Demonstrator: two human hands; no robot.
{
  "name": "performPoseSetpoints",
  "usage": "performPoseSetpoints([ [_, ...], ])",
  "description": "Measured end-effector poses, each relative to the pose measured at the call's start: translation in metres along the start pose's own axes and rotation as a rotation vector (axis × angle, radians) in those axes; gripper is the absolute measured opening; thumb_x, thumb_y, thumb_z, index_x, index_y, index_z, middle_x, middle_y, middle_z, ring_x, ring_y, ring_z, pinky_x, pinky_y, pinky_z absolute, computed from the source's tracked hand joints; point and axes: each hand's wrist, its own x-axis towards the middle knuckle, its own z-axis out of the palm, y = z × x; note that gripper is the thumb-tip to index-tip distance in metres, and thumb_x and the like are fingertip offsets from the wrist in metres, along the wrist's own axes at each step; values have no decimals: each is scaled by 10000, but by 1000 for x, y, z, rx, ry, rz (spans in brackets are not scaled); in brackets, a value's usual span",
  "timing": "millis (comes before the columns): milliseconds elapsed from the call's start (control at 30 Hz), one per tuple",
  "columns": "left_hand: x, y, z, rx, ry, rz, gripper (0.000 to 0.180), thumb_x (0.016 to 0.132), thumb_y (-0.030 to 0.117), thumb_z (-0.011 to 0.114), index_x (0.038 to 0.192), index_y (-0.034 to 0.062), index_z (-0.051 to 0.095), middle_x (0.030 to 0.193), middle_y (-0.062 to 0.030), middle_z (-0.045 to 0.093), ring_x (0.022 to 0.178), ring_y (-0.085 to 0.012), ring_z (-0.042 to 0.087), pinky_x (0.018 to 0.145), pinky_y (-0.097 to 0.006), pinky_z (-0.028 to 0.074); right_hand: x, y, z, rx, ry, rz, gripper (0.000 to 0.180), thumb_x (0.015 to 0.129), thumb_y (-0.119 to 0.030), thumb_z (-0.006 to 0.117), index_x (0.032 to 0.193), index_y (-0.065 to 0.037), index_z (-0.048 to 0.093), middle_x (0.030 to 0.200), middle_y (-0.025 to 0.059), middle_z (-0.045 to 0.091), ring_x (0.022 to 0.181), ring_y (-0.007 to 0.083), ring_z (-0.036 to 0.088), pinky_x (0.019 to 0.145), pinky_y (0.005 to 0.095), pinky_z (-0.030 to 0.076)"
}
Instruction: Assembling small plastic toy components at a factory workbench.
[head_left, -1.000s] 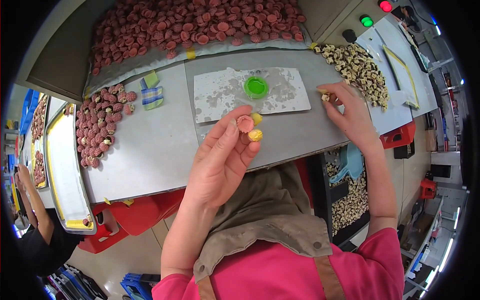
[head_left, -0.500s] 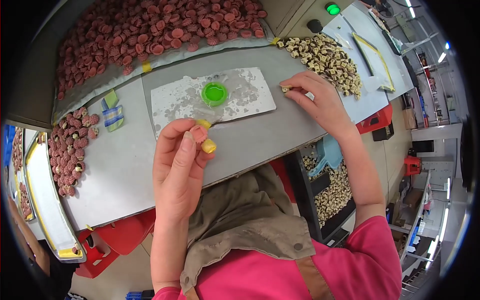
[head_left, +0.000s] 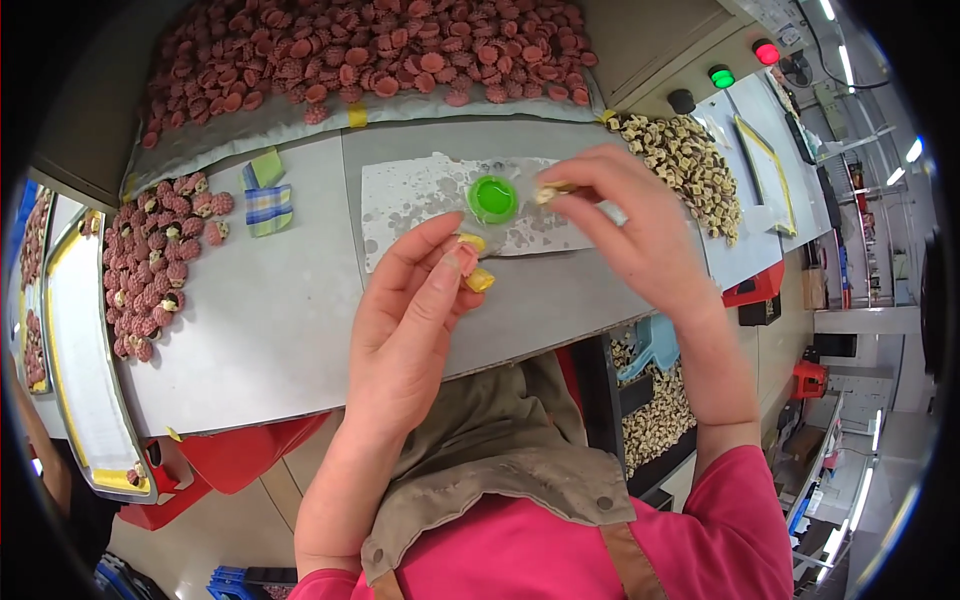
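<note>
Left forearm [head_left: 345, 495] rising from the lower edge; left hand [head_left: 405, 315] turned thumb-side up, thumb and fingers pinched together. Right forearm [head_left: 718, 370] angled upward and inward; right hand [head_left: 635, 230] farther forward, fingers pointing left, thumb and fingertips pinched, slightly blurred.

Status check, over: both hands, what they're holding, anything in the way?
Left hand: pinching pink cup. Right hand: blurred cream piece at fingertips, apart from cup. Nearest possible obstacle: green dish on white board.
</note>
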Motion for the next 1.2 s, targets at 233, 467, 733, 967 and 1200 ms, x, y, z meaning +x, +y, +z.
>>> performPoseSetpoints([
  [233,-1,1,1,54,-11,-11,380,938,154,515,1285,21,435,1096,-15,566,955,-93,539,840,-238,439,19,3,34,-228,5,-235,132,833,-76,606,960,-44,621,872,89,562,798,242,572,683,319,470],
  [467,-2,2,2,53,-13,7,335,938,161,518,1239,21,473,1097,-12,564,958,-100,542,831,-241,445,14,6,29,-2,-61,-88,161,842,-69,595,1000,-41,615,905,85,577,823,205,580,704,290,468],
  [733,-2,0,-2,20,-39,5,305,942,173,517,1203,17,494,1103,-42,576,982,-109,541,840,-258,440,-8,-26,31,775,23,172,162,853,-58,580,1005,-13,614,950,101,593,869,198,580,751,284,466],
  [967,-3,-6,-5,13,-55,62,282,942,155,516,1181,6,511,1096,-59,580,972,-112,544,842,-263,439,-10,-39,33,219,35,-253,168,852,-51,591,1015,-17,607,952,98,597,875,208,578,758,297,468],
  [1200,-11,-22,5,483,77,459,233,909,65,554,1130,-10,559,1085,-69,564,980,-123,549,850,-249,446,-32,-39,49,422,149,-68,178,828,-70,635,998,-27,606,908,101,586,808,230,569,705,302,476],
])
